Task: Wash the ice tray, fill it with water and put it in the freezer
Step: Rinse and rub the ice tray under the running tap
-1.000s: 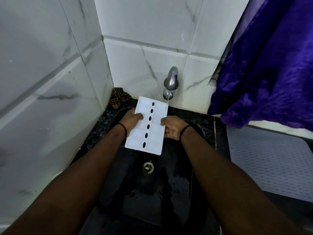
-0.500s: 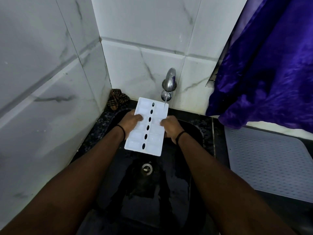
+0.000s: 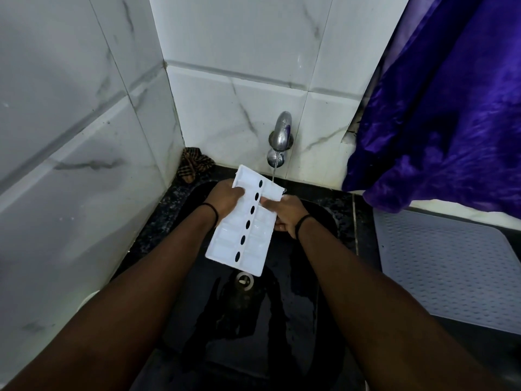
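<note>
Ice tray held under a thin stream from the tap, above the black sink.

The black sink (image 3: 318,277) was wet, with a metal drain (image 3: 244,280) at its middle, just near of the tray's near end. The white ice tray (image 3: 248,218) was held above the basin, tilted, its far right corner under the thin stream from the chrome tap (image 3: 280,134) on the far tiled wall; whether its compartments held water could not be told. The left hand (image 3: 225,200) gripped the tray's far left edge, thumb on top. The right hand (image 3: 287,213) held its right edge, thumb pressed on the face and fingers underneath. A checked cloth (image 3: 194,163) lay in the far left corner, a grey mat (image 3: 451,272) on the tabletop to the right.
</note>
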Motion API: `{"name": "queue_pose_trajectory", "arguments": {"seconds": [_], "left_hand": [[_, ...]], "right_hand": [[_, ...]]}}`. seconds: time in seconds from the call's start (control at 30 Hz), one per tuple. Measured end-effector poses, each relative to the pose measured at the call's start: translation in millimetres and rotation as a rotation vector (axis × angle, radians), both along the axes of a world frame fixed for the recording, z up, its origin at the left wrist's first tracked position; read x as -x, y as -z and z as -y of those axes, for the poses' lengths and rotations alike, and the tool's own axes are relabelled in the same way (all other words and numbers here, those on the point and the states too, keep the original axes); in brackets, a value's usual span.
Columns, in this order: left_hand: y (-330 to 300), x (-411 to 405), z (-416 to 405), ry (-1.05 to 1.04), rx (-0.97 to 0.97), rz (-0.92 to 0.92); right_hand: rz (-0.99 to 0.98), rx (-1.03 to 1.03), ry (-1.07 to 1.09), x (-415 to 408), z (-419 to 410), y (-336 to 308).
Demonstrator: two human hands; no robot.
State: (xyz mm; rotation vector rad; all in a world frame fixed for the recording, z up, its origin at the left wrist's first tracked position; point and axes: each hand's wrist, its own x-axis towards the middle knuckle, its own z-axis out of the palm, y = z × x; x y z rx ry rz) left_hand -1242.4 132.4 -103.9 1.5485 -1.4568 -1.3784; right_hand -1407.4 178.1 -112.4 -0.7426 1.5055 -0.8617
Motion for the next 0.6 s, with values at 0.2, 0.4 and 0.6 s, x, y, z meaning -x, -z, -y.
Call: {"name": "queue_pose_trajectory", "arguments": {"seconds": [0.2,0.4,0.6], "left_hand": [[-3.4,-3.9,2.4,-0.033,-0.015,-0.010],[11.4,-4.1,-5.1,-0.090,-0.095,-0.144],[19.2,-1.9,-16.0,-0.069,-0.121,-0.252]], "right_hand": [[-0.183,0.068,0.081,-6.6,4.6,-1.1],[0.076,-0.065,0.018,-1.8,2.6,-9.7],[0.337,-0.130,-0.037,6.4,-11.2,-5.6]]}}
